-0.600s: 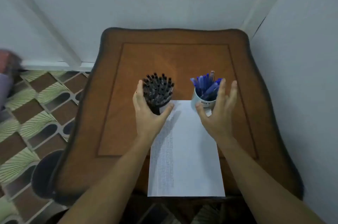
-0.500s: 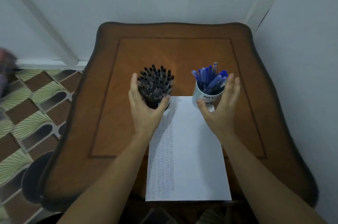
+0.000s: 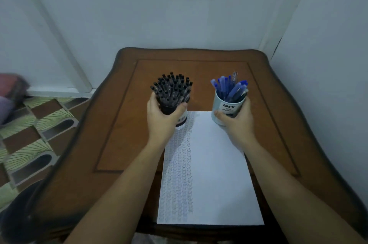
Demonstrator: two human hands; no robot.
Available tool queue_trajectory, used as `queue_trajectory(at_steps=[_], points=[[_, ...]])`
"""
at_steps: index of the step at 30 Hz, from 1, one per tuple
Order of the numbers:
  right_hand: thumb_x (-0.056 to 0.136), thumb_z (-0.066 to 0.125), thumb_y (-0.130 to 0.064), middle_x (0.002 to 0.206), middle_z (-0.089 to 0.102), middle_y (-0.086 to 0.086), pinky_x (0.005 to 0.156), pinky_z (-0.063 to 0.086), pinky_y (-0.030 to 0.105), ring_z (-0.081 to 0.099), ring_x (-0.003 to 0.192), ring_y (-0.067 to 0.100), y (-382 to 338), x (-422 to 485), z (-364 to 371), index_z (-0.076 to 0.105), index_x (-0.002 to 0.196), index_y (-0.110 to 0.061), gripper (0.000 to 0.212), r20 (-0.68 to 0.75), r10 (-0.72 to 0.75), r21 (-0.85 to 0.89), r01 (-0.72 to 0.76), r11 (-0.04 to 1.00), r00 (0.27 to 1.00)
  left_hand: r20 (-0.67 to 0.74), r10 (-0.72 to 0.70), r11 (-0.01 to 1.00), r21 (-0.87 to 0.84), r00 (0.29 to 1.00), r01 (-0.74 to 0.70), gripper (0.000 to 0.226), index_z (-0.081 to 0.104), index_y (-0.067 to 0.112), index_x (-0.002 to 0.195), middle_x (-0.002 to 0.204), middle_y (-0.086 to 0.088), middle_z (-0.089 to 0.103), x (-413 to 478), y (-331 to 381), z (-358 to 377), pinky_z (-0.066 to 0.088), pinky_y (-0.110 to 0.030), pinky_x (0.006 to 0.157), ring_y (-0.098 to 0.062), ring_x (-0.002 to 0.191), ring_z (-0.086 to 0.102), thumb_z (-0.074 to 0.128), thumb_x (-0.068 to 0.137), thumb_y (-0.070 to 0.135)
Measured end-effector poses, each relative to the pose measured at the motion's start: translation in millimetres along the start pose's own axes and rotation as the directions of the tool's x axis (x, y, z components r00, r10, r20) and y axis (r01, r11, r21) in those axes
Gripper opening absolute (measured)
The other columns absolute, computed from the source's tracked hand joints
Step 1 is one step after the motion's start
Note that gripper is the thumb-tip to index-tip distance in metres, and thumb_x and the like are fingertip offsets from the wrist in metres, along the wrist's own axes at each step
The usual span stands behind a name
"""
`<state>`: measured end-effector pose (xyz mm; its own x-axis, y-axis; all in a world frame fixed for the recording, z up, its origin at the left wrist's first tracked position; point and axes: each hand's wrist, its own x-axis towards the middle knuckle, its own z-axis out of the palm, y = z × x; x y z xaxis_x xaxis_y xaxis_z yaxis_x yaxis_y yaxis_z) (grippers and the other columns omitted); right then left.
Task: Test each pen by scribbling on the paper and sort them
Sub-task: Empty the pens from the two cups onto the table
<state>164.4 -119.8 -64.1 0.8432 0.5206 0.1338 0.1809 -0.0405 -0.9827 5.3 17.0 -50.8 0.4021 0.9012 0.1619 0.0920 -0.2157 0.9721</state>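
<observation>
Hands on the two pen holders, head view. Your left hand (image 3: 163, 118) wraps the dark cup (image 3: 168, 109) of black pens (image 3: 172, 88) — thumb on the near right of its wall, fingers curled round the far left. Your right hand (image 3: 237, 122) grips the white mug (image 3: 227, 104) of blue pens (image 3: 230, 89) likewise, thumb across the printed front, fingers round the far side. Both holders sit at the far end of the paper (image 3: 211, 174) on the table (image 3: 127, 124), the cup at its left corner and the mug at its right. Whether either base is lifted clear cannot be told. A strip of scribbles (image 3: 179, 164) runs down the left of the sheet.

Handling, as a judgement: each holder is likely top-heavy, since the pens stand well above the rim and fan outward. Keep both upright and hold low on the wall, below the rim; a tilt would probably spill loose pens. The mug looks glazed and smooth, so expect it to slip sooner than the cup. The pens should be light, stiff and thin — pinch one by the upper barrel and draw it straight up, so its neighbours are not dragged out. The sheet is limp and unweighted; press it flat while scribbling.
</observation>
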Motion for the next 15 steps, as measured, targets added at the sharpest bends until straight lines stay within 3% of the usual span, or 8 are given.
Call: queue_trajectory(at_steps=[2,3,6,9,11,13,15], points=[[0.07,0.086,-0.009,0.123,0.064,-0.004,0.08,0.058,0.026,0.064,0.102,0.004,-10.8,-2.4,-6.4,0.047,0.128,-0.028,0.073,0.016,-0.046,-0.088,0.047,0.995,0.999,0.023,-0.027,1.0,-0.015,0.999,0.027,0.089,0.042,0.027,0.139,0.132,0.006,0.053,-0.9,6.6,-3.1,0.049,-0.044,0.1,-0.014,0.121,0.054,0.078,0.063,0.06],[0.068,0.087,-0.013,0.124,0.063,-0.003,0.082,0.057,0.025,0.063,0.104,0.006,-14.9,-1.4,-10.8,0.047,0.13,-0.027,0.075,0.016,-0.076,-0.163,0.078,0.984,0.997,0.038,-0.037,0.999,-0.026,0.999,0.038,0.088,0.041,0.028,0.139,0.133,0.007,0.053,-1.2,10.7,-3.9,0.049,-0.045,0.101,-0.014,0.122,0.054,0.079,0.065,0.058],[0.061,0.084,-0.037,0.126,0.06,-0.003,0.094,0.051,0.049,0.059,0.114,0.021,-21.2,6.7,-25.0,0.045,0.136,-0.026,0.086,0.011,-0.148,-0.478,0.135,0.868,0.989,0.083,-0.057,0.996,-0.07,0.995,0.063,0.076,0.04,0.027,0.138,0.132,0.006,0.054,-3.5,21.2,-6.5,0.047,-0.046,0.103,-0.016,0.121,0.054,0.081,0.076,0.036],[0.07,0.083,-0.035,0.133,0.054,0.004,0.098,0.038,0.045,0.049,0.123,0.029,-29.9,11.9,-39.7,0.041,0.143,-0.023,0.085,0.086,-0.178,-0.747,0.182,0.64,0.98,0.102,-0.065,0.993,-0.093,0.993,0.074,0.07,0.039,0.027,0.135,0.131,0.004,0.054,-6.1,28.6,-7.8,0.046,-0.045,0.104,-0.017,0.119,0.054,0.08,0.079,0.026],[0.078,0.079,-0.036,0.136,0.05,0.006,0.099,0.034,0.042,0.045,0.126,0.028,-34.1,15.2,-50.1,0.037,0.147,-0.024,0.082,0.168,-0.2,-0.868,0.241,0.434,0.965,0.113,-0.078,0.991,-0.102,0.991,0.09,0.069,0.039,0.027,0.135,0.13,0.004,0.054,-6.8,31.1,-8.8,0.046,-0.045,0.104,-0.016,0.118,0.054,0.08,0.079,0.024],[0.084,0.071,-0.037,0.138,0.047,0.007,0.099,0.034,0.039,0.043,0.126,0.026,-34.7,17.6,-59.1,0.033,0.148,-0.026,0.075,0.273,-0.188,-0.927,0.311,0.21,0.943,0.119,-0.096,0.989,-0.104,0.988,0.108,0.071,0.038,0.026,0.136,0.13,0.004,0.054,-6.8,33.0,-9.4,0.046,-0.045,0.104,-0.017,0.119,0.053,0.08,0.079,0.024],[0.089,0.066,-0.037,0.138,0.046,0.007,0.1,0.034,0.038,0.043,0.126,0.024,-32.7,21.0,-66.6,0.03,0.148,-0.027,0.07,0.333,-0.157,-0.935,0.347,0.072,0.93,0.124,-0.103,0.987,-0.108,0.987,0.117,0.074,0.037,0.024,0.138,0.129,0.003,0.054,-5.5,33.6,-9.5,0.046,-0.045,0.104,-0.019,0.119,0.053,0.081,0.078,0.023]])
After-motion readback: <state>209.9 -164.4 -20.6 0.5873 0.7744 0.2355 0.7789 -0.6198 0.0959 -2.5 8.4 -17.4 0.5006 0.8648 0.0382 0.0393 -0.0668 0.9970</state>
